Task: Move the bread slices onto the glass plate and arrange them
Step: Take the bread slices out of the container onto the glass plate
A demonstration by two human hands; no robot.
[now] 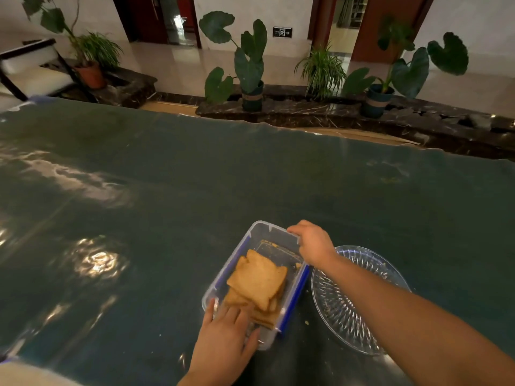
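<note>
A clear plastic container (pixel 262 232) with blue side clips sits on the dark green table. Several browned bread slices (pixel 257 284) lie stacked inside it, toward its near end. My right hand (pixel 313 242) grips the container's far right rim, with my forearm crossing above the glass plate. My left hand (pixel 224 334) rests on the container's near end, fingers spread over the rim and close to the bread. The cut-glass plate (pixel 338 310) lies just right of the container and holds no bread.
The table (pixel 195 190) is covered with shiny plastic sheeting. Crumbs (pixel 306 321) lie between the container and the plate. Beyond the far edge stand potted plants (pixel 250 79) on a dark marble ledge, and a chair (pixel 30 68) is at the back left.
</note>
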